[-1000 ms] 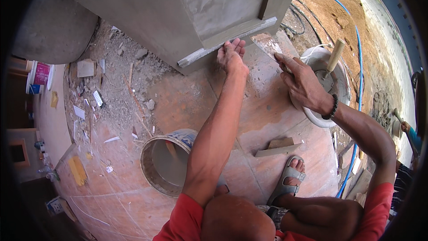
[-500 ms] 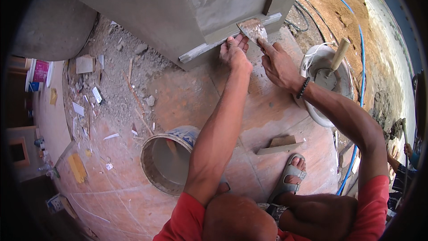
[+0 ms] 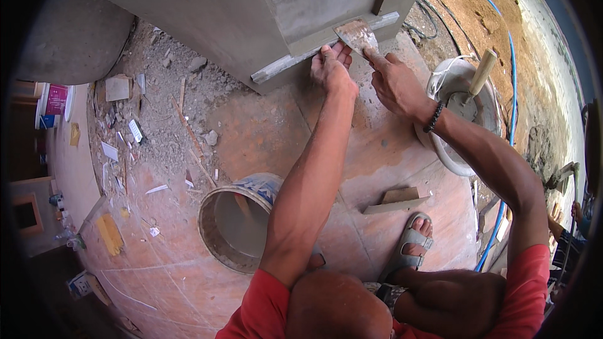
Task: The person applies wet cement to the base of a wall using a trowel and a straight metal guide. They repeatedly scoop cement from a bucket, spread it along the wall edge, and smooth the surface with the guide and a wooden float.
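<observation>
My right hand (image 3: 397, 86), wearing a dark beaded bracelet, grips the handle of a putty knife (image 3: 356, 33). Its wide blade is smeared with plaster and lies up against the pale strip (image 3: 276, 68) that runs along the lower part of a grey plastered pillar (image 3: 220, 12). Close to the blade's left side, my left hand (image 3: 331, 72) is palm up just under the strip, its fingers apart and slightly bent. It appears to hold nothing; whether the fingertips touch the strip or the blade, I cannot tell.
A bucket of grey liquid (image 3: 206, 238) stands left of my left forearm. Right of my right wrist, a white bucket (image 3: 463, 167) holds a wooden-handled tool (image 3: 482, 72). A small board piece (image 3: 396, 204) lies near my sandalled foot. Rubble (image 3: 169, 113) and a blue hose (image 3: 512, 81) lie around.
The putty knife and both hands have barely moved; the blade stays at the strip. The whole view has shifted slightly.
</observation>
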`<state>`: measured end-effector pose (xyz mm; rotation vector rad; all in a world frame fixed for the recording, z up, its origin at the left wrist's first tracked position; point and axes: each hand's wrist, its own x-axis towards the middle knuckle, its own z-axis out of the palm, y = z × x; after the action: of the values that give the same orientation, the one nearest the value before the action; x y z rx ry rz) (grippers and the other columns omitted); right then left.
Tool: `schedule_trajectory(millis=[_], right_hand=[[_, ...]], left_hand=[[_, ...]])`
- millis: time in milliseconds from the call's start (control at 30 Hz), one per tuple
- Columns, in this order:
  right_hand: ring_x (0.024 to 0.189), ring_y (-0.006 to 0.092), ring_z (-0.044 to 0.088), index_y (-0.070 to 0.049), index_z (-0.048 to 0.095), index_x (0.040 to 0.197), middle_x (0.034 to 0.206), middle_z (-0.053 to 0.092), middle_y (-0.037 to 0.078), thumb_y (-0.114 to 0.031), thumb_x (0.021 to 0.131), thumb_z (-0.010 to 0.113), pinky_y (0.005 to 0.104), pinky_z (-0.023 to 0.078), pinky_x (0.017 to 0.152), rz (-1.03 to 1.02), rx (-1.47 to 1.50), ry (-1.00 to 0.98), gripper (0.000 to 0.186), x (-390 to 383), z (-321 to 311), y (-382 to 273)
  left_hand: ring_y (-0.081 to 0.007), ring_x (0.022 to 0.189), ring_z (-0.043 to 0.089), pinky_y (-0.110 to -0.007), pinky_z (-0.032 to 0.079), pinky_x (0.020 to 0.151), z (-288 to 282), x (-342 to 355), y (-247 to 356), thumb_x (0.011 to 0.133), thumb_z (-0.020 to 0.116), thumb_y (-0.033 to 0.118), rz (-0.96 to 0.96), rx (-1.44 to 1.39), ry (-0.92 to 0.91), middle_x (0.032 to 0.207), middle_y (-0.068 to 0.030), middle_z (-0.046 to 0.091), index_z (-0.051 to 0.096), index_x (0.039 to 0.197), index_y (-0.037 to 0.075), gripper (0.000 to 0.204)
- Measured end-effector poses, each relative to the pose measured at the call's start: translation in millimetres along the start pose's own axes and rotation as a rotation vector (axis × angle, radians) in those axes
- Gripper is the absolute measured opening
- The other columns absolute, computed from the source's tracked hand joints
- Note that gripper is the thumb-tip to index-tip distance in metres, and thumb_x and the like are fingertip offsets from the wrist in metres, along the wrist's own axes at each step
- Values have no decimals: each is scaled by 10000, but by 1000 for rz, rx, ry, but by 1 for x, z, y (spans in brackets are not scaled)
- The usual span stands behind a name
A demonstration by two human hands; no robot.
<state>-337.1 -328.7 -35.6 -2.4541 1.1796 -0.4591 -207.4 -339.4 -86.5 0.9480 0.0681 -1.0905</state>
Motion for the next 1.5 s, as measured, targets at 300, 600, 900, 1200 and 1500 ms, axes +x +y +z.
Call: schedule_trajectory(millis=[300,600,900,1200,1500], right_hand=[[752,421,573,-21,441,1320,881,527,246,-67,862,494,490,468,705,48,61,-27,464,-26,-9,-20],[785,418,547,-12,429,1335,891,524,245,-47,866,476,484,446,740,104,121,-23,473,3,9,-39],[790,422,560,46,450,1277,883,555,271,-89,851,525,479,483,714,44,40,-68,453,-2,8,-35],[763,411,547,32,429,1301,857,519,245,-31,846,491,482,455,719,55,118,-123,464,-51,-24,-35],[741,397,535,34,406,1314,832,510,244,-55,843,498,472,455,700,64,147,-116,488,-74,-51,-34]], left_hand=[[-234,970,629,-355,521,749,-1,3,0,998,469,204,31,-9,45,1110,-137,606,474,1176,16,259],[-177,755,649,-264,513,533,-7,11,-6,975,523,182,40,-35,33,987,-96,642,572,1118,25,217],[-182,790,645,-274,537,582,-10,15,-8,972,527,177,66,0,25,982,-93,643,570,1116,16,220],[-196,732,662,-331,560,663,-10,7,-5,982,495,182,72,27,61,934,-84,668,526,1083,19,194],[-202,812,674,-272,547,681,4,1,-10,971,528,169,49,29,34,986,-126,665,510,1073,0,198]])
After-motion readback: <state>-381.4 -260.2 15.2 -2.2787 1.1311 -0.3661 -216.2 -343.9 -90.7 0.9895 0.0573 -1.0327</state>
